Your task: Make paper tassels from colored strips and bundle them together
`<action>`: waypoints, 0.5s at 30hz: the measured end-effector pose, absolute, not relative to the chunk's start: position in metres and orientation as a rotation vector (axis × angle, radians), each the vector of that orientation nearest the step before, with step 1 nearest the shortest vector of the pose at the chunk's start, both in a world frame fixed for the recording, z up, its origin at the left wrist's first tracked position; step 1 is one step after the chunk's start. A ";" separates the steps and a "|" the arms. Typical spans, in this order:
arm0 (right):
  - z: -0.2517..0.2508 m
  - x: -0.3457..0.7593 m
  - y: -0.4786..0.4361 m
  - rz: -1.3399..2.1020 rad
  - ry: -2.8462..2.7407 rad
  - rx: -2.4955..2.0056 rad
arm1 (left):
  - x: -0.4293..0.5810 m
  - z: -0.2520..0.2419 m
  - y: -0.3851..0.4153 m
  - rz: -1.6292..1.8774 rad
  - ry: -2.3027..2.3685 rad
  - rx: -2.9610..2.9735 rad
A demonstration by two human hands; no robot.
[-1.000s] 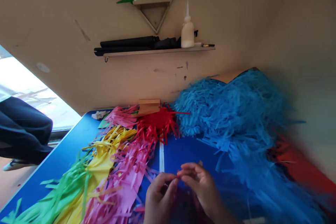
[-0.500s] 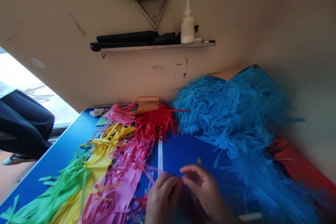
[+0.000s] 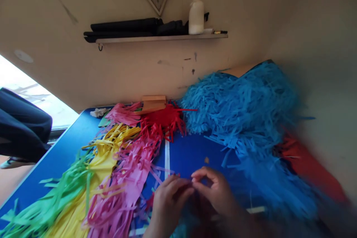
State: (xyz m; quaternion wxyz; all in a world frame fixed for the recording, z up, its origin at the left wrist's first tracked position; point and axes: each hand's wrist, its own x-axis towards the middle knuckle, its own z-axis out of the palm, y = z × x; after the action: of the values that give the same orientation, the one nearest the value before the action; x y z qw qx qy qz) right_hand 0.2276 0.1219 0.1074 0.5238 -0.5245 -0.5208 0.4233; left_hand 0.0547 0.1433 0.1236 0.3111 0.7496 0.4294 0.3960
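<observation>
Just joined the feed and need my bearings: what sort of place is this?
Most likely a paper-craft work corner: a blue table heaped with fringed paper in blue, red, pink, yellow and green, and what looks like a glue bottle on a wall shelf above it.

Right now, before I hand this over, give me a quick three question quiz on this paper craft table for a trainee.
1. True or false: the white bottle stands on the wall shelf.
2. The biggest heap of paper strips is: A blue, B orange, C white?
3. Fill in: the left hand and right hand meet at their ____.
Key: 1 true; 2 A; 3 fingertips.
</observation>
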 end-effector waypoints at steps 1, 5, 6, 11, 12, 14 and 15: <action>0.108 0.228 0.121 1.017 -1.261 -1.249 | 0.055 0.126 0.144 1.021 1.120 1.963; 0.109 0.232 0.119 1.161 -1.215 -1.199 | 0.053 0.133 0.144 0.912 1.094 1.897; 0.108 0.233 0.119 1.198 -1.188 -1.188 | 0.053 0.134 0.144 0.882 1.093 1.894; 0.109 0.236 0.116 1.102 -1.208 -1.246 | 0.051 0.131 0.144 0.963 1.121 2.040; 0.110 0.236 0.115 1.054 -1.238 -1.260 | 0.051 0.130 0.144 1.026 1.106 2.097; 0.111 0.235 0.112 0.974 -1.290 -1.274 | 0.053 0.128 0.144 1.115 1.056 2.209; 0.111 0.235 0.110 0.935 -1.314 -1.278 | 0.054 0.127 0.143 1.134 1.030 2.256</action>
State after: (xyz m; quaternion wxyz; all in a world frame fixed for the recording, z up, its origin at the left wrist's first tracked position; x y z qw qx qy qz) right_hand 0.2352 0.1102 0.1109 0.5158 -0.5321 -0.5470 0.3894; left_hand 0.0545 0.1433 0.1270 0.2057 0.8097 0.3695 0.4069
